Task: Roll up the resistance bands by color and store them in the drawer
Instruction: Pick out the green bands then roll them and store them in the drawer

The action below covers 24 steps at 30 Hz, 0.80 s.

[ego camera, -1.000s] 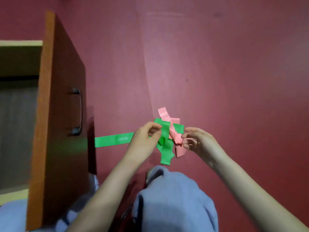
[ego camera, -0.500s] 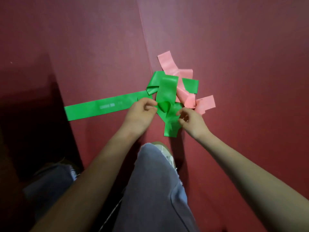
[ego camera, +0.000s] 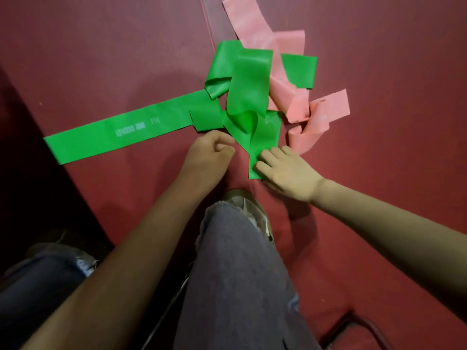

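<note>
A long green resistance band [ego camera: 141, 130] lies on the red floor, its left part stretched flat and its right part folded in loops [ego camera: 249, 82]. A pink band [ego camera: 290, 102] lies tangled under and beside those loops. My right hand [ego camera: 285, 170] rests flat with straight fingers on the green band's near end. My left hand [ego camera: 211, 152] is curled into a loose fist just left of that end, at the band's edge, with nothing visible between its fingers. The drawer is out of view.
A dark piece of furniture and its shadow [ego camera: 30, 188] fill the left side. My knee in grey jeans [ego camera: 235, 274] and a shoe [ego camera: 242, 200] sit just below the hands. Red floor [ego camera: 391, 173] stretches to the right.
The view tilted down and closer, and the drawer front left the frame. Both bands now lie on the floor. My left hand let go of the green band; my right hand flattened onto its end.
</note>
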### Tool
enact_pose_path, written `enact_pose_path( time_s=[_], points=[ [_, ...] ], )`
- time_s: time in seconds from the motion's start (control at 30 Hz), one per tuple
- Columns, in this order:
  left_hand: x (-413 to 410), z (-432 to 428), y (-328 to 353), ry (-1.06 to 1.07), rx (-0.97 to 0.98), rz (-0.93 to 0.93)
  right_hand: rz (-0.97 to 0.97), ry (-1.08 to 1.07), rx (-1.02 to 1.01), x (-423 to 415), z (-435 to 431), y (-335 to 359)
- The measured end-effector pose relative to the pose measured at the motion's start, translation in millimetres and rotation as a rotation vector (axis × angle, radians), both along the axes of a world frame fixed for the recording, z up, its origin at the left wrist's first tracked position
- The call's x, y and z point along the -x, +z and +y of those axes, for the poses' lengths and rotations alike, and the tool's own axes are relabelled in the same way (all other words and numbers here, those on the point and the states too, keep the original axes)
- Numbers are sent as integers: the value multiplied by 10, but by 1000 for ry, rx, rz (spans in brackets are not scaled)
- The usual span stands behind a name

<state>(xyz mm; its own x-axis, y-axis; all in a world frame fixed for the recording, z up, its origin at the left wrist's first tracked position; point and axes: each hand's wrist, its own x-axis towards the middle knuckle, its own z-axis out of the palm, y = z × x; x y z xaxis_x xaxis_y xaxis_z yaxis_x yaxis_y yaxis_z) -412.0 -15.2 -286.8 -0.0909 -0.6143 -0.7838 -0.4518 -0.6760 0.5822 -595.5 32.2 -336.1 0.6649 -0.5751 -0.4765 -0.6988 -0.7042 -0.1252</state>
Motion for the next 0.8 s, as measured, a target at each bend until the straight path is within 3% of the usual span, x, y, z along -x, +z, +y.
enact_pose_path(
  time_s=[0.1, 0.17, 0.3, 0.4, 0.47, 0.63, 0.8],
  points=[
    [13, -1, 0, -9, -4, -29, -69, -31, 4, 22, -22, -13],
    [13, -1, 21, 7, -27, -8, -189, -188, -95, -8, -70, 23],
    [28, -21, 152, -112, 2, 130, -650, -779, -311, -245, -183, 411],
    [-27, -90, 300, -134, -5, 254, -1062, -1352, -609, -485, -321, 791],
    [-82, -92, 348, -127, 93, 291, -1254, -1576, -654, -559, -399, 950],
    [-163, -113, 428, -209, 576, 64, -1411, -1694, -633, -633, -500, 969],
    [-204, -193, 573, -190, 645, 63, -1354, -1621, -724, -713, -540, 884]
  ],
)
